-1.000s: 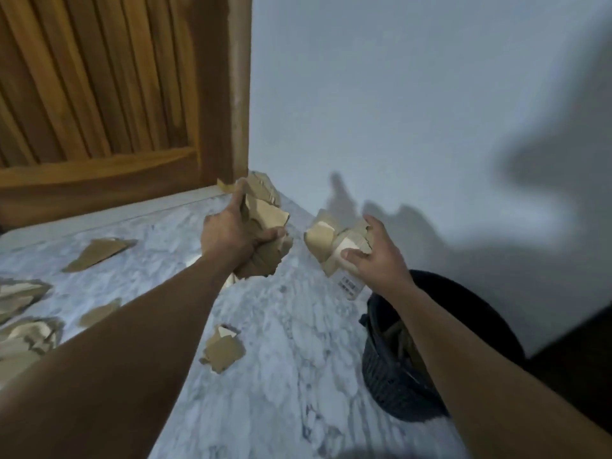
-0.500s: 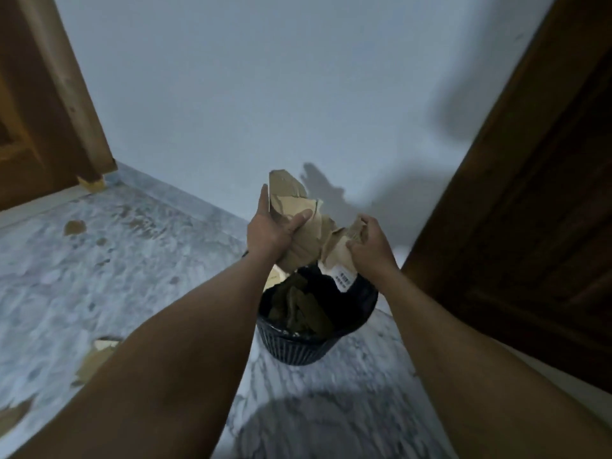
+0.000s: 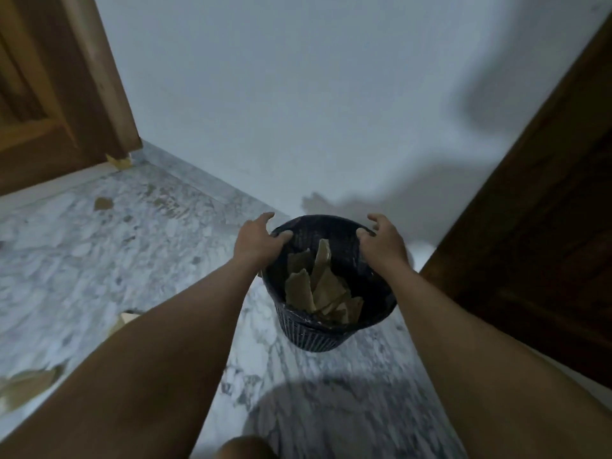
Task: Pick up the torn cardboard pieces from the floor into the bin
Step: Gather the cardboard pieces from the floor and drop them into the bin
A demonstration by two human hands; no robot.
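Cardboard, gripped half a second ago, now lies in the bin. Left hand and right hand hang over its rim, fingers loosely spread, empty.

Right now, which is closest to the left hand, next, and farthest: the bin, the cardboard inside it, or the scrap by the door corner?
From the left hand:
1. bin, right at the hand.
2. cardboard inside it, just below and right.
3. scrap by the door corner, far off to the left.
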